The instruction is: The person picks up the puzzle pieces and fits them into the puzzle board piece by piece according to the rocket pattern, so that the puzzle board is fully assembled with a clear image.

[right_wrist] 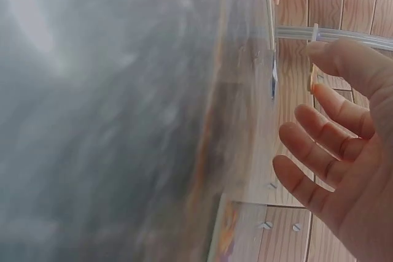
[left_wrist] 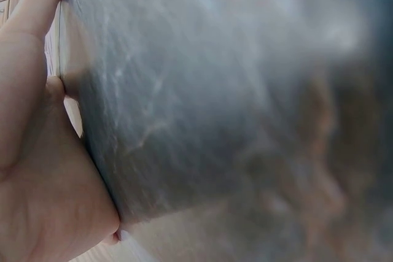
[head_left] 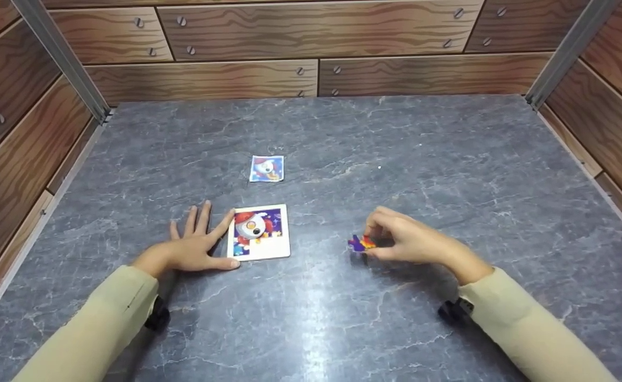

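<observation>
A jigsaw puzzle in a white frame [head_left: 285, 233] lies flat left of the middle of the table in the head view. It shows a cartoon figure, with a bare white area at its lower right. My left hand [head_left: 194, 250] rests spread out beside it, thumb and index finger touching its left side. Between thumb and index finger my right hand [head_left: 414, 239] pinches a purple, red and yellow puzzle piece [head_left: 357, 243], to the right of the frame. In the right wrist view this piece [right_wrist: 314, 78] appears edge-on, while the other fingers are loosely bent.
A small picture card [head_left: 267, 168] with a similar cartoon figure lies beyond the frame. The grey marbled table [head_left: 448, 159] is bordered by wood-patterned walls [head_left: 236, 32] at the back and sides.
</observation>
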Action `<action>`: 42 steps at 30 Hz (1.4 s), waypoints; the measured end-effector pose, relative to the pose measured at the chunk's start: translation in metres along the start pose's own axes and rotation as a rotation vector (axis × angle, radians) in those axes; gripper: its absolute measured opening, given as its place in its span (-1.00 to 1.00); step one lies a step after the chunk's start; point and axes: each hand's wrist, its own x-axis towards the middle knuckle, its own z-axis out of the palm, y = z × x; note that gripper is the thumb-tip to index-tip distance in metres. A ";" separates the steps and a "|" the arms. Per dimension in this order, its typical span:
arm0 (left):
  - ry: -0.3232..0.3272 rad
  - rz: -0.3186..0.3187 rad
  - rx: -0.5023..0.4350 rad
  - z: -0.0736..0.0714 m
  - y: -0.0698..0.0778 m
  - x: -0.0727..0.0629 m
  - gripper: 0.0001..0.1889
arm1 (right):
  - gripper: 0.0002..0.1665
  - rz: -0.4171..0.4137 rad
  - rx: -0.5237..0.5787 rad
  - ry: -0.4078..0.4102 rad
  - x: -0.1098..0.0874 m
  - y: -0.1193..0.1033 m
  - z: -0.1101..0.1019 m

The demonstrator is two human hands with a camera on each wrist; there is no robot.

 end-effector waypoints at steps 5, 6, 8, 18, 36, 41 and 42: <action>-0.003 -0.007 0.006 0.000 -0.001 0.000 0.13 | -0.70 -0.018 -0.008 0.007 0.016 -0.008 0.003; -0.004 -0.007 0.004 0.001 -0.001 0.001 0.13 | -0.70 -0.023 -0.005 0.008 0.018 -0.009 0.004; -0.009 -0.005 0.001 0.001 -0.001 0.002 0.13 | -0.70 -0.035 -0.001 0.009 0.022 -0.012 0.005; -0.010 -0.005 0.010 0.001 0.001 0.002 0.14 | -0.70 -0.031 0.012 -0.002 0.041 -0.027 0.013; 0.012 0.005 0.014 0.001 0.000 0.000 0.13 | -0.68 -0.031 0.068 -0.087 0.087 -0.053 0.035; 0.004 0.001 -0.006 0.000 0.000 0.000 0.13 | -0.67 -0.045 0.067 -0.113 0.096 -0.056 0.041; 0.005 0.003 -0.006 0.000 0.000 0.000 0.13 | -0.67 -0.048 0.064 -0.117 0.098 -0.056 0.042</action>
